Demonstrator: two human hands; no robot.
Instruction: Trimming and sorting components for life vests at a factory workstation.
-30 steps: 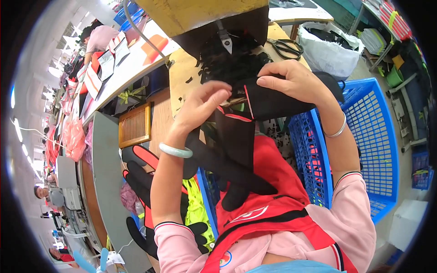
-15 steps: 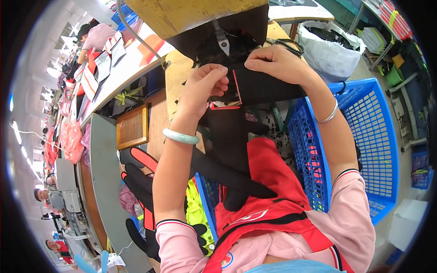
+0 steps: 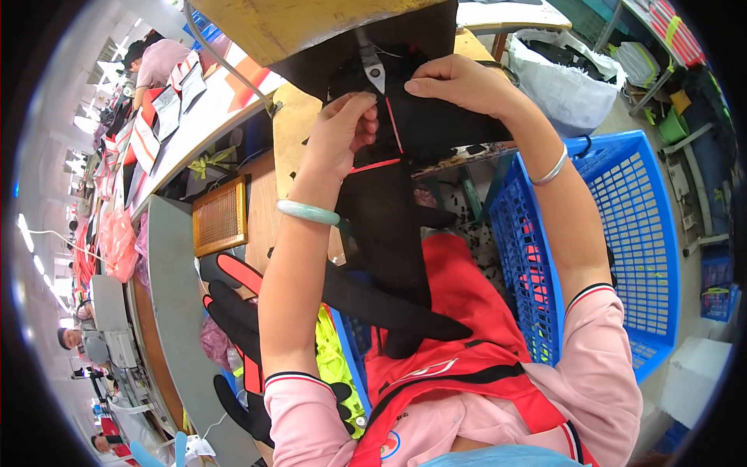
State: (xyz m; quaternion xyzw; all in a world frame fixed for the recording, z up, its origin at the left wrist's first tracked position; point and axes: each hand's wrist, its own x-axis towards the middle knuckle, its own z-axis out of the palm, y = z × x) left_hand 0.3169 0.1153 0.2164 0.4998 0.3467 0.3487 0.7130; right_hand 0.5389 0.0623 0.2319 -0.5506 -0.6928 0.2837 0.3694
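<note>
A black fabric glove piece with red edging hangs from the machine's worktop down onto my lap, its long fingers spread over the red apron. My left hand is closed in a pinch on the fabric, left of the red strip. To the right, my right hand pinches the black fabric beside the machine's pointed metal foot. That foot sits between both hands, under the yellow machine head. My fingertips hide the fabric's edges there.
A blue plastic basket stands at my right, below a white sack of black scraps. Black and red glove pieces hang at my left near neon-yellow material. A co-worker sits at the far-left table.
Both hands have moved slightly up and left, toward the metal foot, drawing the black fabric and its red strip along. Their grips look the same.
</note>
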